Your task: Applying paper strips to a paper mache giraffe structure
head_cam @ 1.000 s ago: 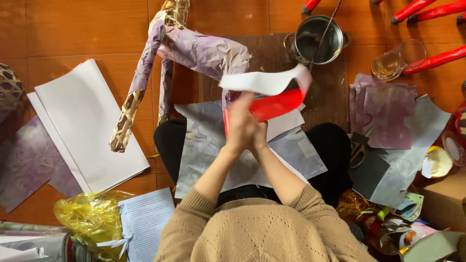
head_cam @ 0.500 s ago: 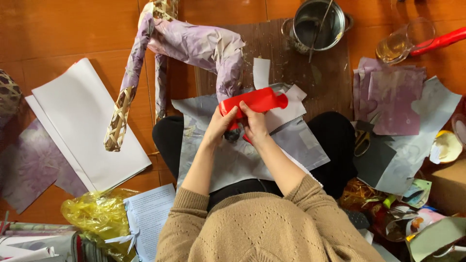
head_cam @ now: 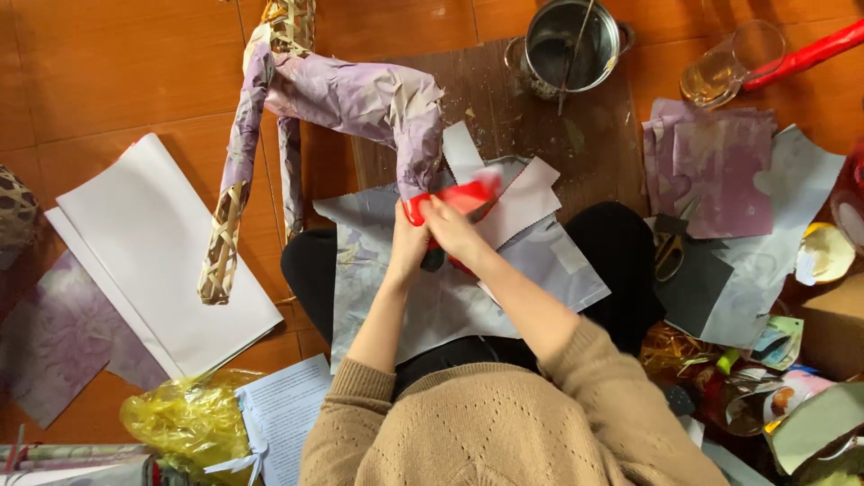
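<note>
Both my hands hold a red piece of paper (head_cam: 459,196) over my lap. My left hand (head_cam: 409,245) grips its left end and my right hand (head_cam: 452,229) grips it just beside. The paper is blurred. Directly above it stands one leg of a woven bamboo frame (head_cam: 342,94) that is partly covered in purple paper. Sheets of grey and purple paper (head_cam: 531,270) lie on my lap under my hands.
A metal pot (head_cam: 569,40) with a stick stands on a dark board (head_cam: 504,108). White sheets (head_cam: 157,247) lie at the left, a yellow plastic bag (head_cam: 184,423) at the lower left. Purple papers (head_cam: 720,171), a glass (head_cam: 729,63) and scissors (head_cam: 668,252) lie at the right.
The red paper was held up high with a white sheet. It has come down toward my lap, the white sheet is no longer with it, and my hands now grip its left end.
</note>
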